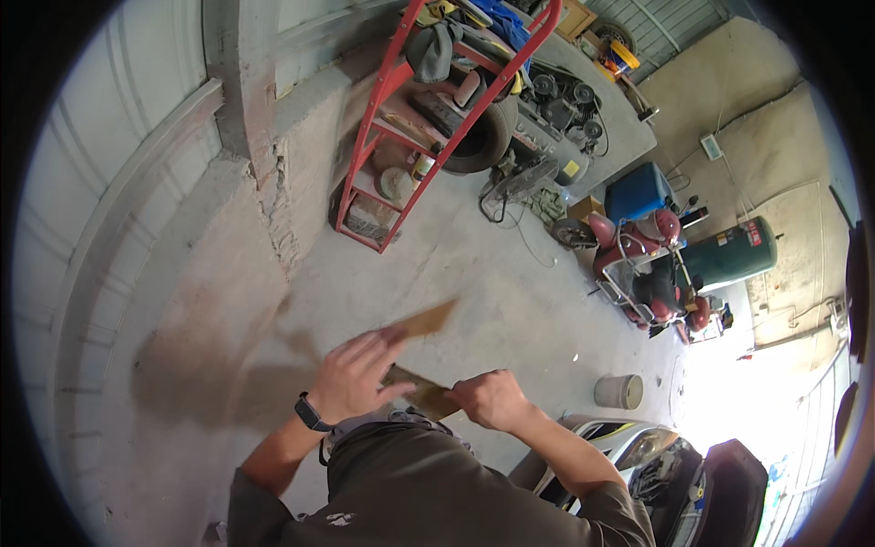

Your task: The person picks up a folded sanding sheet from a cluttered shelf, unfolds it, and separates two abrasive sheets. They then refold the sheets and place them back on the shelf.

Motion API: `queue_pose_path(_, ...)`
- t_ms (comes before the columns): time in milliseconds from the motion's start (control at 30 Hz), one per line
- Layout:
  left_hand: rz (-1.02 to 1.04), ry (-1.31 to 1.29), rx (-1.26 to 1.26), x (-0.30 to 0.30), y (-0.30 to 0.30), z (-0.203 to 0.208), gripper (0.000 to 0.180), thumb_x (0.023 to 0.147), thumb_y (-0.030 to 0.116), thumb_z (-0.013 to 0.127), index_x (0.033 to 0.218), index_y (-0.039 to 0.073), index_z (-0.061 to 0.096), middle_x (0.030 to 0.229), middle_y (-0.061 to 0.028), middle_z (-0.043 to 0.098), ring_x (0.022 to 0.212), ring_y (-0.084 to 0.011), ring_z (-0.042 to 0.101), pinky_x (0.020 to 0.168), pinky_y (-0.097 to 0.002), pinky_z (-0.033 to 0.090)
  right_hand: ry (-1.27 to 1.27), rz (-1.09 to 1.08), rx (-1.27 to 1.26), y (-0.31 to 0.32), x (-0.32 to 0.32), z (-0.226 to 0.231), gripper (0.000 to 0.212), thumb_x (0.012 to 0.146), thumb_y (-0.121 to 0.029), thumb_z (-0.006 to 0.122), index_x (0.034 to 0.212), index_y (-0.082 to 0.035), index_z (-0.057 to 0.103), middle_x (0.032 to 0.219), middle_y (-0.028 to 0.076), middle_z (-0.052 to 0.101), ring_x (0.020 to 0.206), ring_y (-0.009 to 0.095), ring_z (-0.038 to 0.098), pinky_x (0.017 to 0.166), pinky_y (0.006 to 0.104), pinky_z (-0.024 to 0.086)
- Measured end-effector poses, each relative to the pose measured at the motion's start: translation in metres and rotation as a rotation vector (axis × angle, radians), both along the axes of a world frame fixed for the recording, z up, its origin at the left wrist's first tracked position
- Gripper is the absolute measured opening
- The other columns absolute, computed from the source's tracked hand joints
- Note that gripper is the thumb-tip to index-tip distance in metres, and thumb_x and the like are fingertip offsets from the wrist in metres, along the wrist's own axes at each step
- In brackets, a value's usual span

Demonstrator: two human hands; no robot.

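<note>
Both my hands are raised in front of my chest above a concrete floor. My left hand (354, 376) pinches a thin brown cardboard-like strip (424, 321) that juts up and to the right, blurred. Close to its right, my right hand (490, 398) is closed on a second brown strip (415, 387) that runs leftward under my left fingers. A black watch (312, 413) sits on my left wrist. Whether the two strips are one folded piece I cannot tell.
A red metal shelf rack (392, 118) holds a tyre (483, 137) and clutter. A red scooter (643, 264), a blue container (636, 191) and a green tank (734, 255) stand at right. A grey bucket (618, 391) sits on the floor; a car front (629, 447) is lower right.
</note>
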State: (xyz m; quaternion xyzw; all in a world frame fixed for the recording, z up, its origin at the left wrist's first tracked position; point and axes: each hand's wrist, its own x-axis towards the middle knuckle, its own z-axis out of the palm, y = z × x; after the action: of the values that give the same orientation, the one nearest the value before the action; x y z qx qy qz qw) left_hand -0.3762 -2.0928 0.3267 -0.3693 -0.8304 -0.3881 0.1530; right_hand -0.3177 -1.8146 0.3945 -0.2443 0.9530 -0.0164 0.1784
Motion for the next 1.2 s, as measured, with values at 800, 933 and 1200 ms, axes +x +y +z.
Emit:
queue_pose_path(800, -0.326, -0.133, -0.415, 0.036, -0.006, -0.019, 0.032, 0.098, 0.029, 0.063, 0.083, 0.003, 0.072, 0.086, -0.0098, 0.073, 0.085, -0.0279, 0.071, 0.087, -0.0387, 0.054, -0.072, 0.42, 0.244, -0.058, -0.009, -0.013, 0.024, 0.093, -0.025, 0.061, 0.086, -0.007, 0.074, 0.086, 0.012, 0.073, 0.078, 0.027, 0.075, 0.066, 0.0402, 0.06)
queue_pose_path(933, -0.322, -0.078, -0.332, 0.044, -0.018, 0.0, 0.04, 0.104, 0.033, 0.059, 0.086, 0.002, 0.075, 0.082, -0.0111, 0.074, 0.08, -0.0278, 0.071, 0.084, -0.0401, 0.054, 0.096, 0.476, 0.043, -0.046, -0.003, 0.01, 0.029, 0.097, -0.032, 0.061, 0.081, -0.009, 0.07, 0.077, 0.007, 0.069, 0.073, 0.024, 0.072, 0.061, 0.0375, 0.057)
queue_pose_path(1200, -0.341, 0.035, -0.165, 0.049, -0.023, 0.02, 0.039, 0.104, 0.033, 0.062, 0.079, 0.004, 0.069, 0.076, -0.0084, 0.07, 0.074, -0.026, 0.07, 0.077, -0.0373, 0.057, 0.141, 0.51, 0.014, -0.027, 0.007, 0.05, 0.039, 0.104, -0.038, 0.059, 0.077, -0.012, 0.067, 0.074, 0.002, 0.065, 0.068, 0.021, 0.068, 0.059, 0.0347, 0.053)
